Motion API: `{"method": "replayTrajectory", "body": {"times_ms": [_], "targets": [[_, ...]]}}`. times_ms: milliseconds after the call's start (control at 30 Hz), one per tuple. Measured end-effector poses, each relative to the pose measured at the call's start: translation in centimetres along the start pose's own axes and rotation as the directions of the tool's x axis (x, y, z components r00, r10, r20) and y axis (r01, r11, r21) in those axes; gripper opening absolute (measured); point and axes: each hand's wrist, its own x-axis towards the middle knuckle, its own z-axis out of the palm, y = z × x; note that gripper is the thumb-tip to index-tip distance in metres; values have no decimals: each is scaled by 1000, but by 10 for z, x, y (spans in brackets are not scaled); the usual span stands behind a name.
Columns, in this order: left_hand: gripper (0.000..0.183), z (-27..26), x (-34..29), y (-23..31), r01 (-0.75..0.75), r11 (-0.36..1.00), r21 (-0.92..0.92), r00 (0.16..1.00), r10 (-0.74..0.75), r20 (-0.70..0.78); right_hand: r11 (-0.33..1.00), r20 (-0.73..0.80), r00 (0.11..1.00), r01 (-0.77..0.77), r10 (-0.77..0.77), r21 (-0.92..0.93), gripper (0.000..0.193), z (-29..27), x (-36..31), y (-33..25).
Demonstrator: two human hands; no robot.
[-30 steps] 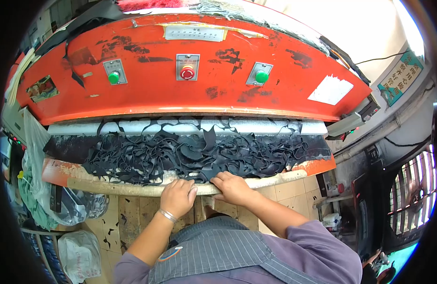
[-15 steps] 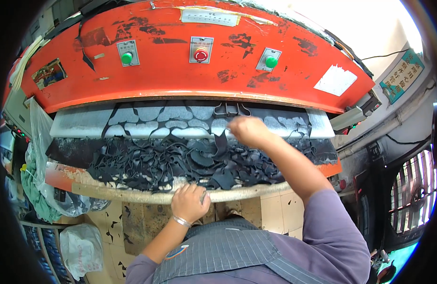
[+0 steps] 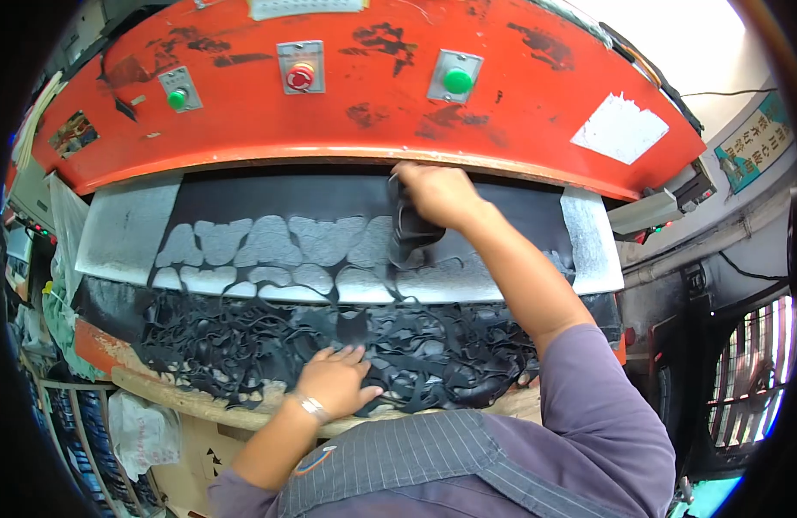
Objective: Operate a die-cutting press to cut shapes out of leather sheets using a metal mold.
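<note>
And there is the right hand, reaching far forward, fingers closed around a dark metal cutting die! The die hangs below the fist, over the black sheet just in front of the red press beam; it is blurred, so whether its lower edge touches the sheet cannot be told. Down at the front, the left hand lies palm down, fingers loosely spread, gripping nothing that shows, resting on the near side of the tangled black offcuts by the worn pale front edge. A metal bracelet circles that wrist.

Look at the sheet itself: whole at the back, while nearer the person rounded openings run in rows, the white cutting board showing through (thin black webs are all that divide them). Across the beam sit a red mushroom button between two green ones, the left and the right, with a torn white paper stuck farther right.
</note>
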Motion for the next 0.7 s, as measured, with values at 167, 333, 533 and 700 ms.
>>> {"method": "replayTrajectory", "body": {"times_ms": [167, 333, 533, 700], "targets": [[40, -78, 51, 8, -85, 960, -266, 894, -44, -446, 659, 153, 755, -637, 637, 401, 46, -2, -49, 44], [70, -48, 152, -12, 8, 920, -393, 748, -267, -608, 629, 58, 725, -632, 687, 452, 48, 40, -68, 33], [80, -21, 183, -17, 37, 886, -462, 730, -340, -592, 943, -113, 939, -311, 323, 117, 81, 38, -118, 35], [79, -28, 183, -17, 45, 908, -418, 760, -302, -575, 971, -205, 960, -154, 191, 180, 74, 48, -119, 46]]}}
